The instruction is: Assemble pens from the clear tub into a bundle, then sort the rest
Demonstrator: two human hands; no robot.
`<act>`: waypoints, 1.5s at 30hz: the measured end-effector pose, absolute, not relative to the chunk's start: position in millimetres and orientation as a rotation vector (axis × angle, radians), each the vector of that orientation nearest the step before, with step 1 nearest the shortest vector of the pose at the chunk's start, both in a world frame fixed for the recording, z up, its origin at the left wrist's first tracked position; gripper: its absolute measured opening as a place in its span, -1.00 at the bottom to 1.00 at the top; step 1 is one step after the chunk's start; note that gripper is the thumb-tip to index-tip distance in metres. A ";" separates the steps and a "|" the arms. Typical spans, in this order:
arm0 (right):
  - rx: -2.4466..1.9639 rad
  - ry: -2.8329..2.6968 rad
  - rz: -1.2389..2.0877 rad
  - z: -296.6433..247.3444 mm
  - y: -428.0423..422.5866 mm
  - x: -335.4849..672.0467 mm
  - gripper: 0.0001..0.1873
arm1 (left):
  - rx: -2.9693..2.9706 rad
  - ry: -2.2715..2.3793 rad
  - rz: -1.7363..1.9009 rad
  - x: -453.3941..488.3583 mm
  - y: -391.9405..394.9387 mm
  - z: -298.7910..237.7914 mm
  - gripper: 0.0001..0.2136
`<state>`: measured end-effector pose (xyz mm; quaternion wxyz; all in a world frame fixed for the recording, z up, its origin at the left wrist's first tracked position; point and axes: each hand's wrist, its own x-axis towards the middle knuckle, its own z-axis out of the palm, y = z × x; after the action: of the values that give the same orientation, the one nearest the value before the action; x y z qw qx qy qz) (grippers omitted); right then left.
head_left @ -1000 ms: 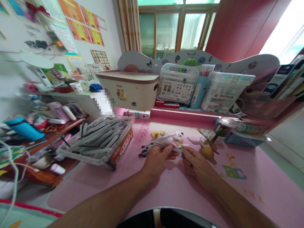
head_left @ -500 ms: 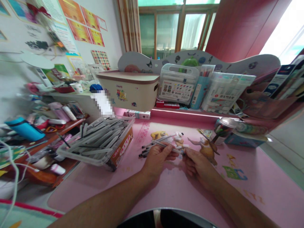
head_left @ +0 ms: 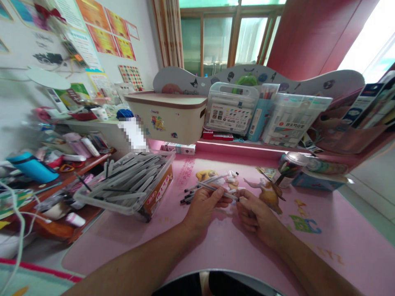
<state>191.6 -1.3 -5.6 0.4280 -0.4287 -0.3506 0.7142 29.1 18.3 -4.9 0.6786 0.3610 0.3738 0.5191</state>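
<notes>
My left hand (head_left: 202, 207) is closed around a slim clear-barrelled pen (head_left: 231, 196), which points to the right. At the pen's right end, the thumb and fingers of my right hand (head_left: 257, 210) are pinched together on its dark tip. Exactly what the right fingertips cover is hidden. Behind my left hand lies a loose pile of similar pens (head_left: 189, 196) with black ends. Small white and clear pieces, apparently pen caps (head_left: 232, 179), lie just beyond both hands. To the left, an open clear plastic box (head_left: 123, 209) is heaped with grey pen barrels (head_left: 135, 176).
The pink desk (head_left: 203, 250) carries cartoon prints. A lidded cream bin (head_left: 175, 123), a clear marker case (head_left: 231, 113) and another pen case (head_left: 291, 121) line the back shelf. On the right stand a jar (head_left: 290, 166) and a blue box (head_left: 317, 181). A cluttered side shelf (head_left: 89, 164) is at left.
My right hand has shifted very slightly at the pen's end, and its fingers are curled a little differently. The left hand and the surrounding things look the same.
</notes>
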 end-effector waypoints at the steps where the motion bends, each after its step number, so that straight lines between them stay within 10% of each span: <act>1: -1.111 -0.856 1.790 -6.8 -0.9 191.4 -0.58 | 0.813 0.840 1.168 29.4 18.3 -5.0 -0.68; 45: -1.053 -0.874 1.801 -9.7 -0.1 191.0 -0.56 | 0.846 0.874 1.179 28.4 17.9 -6.9 -0.72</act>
<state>191.0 -0.1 -9.7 0.4257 -0.4213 -0.3494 0.7206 28.4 17.9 -6.9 0.6621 0.3743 0.3866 0.5216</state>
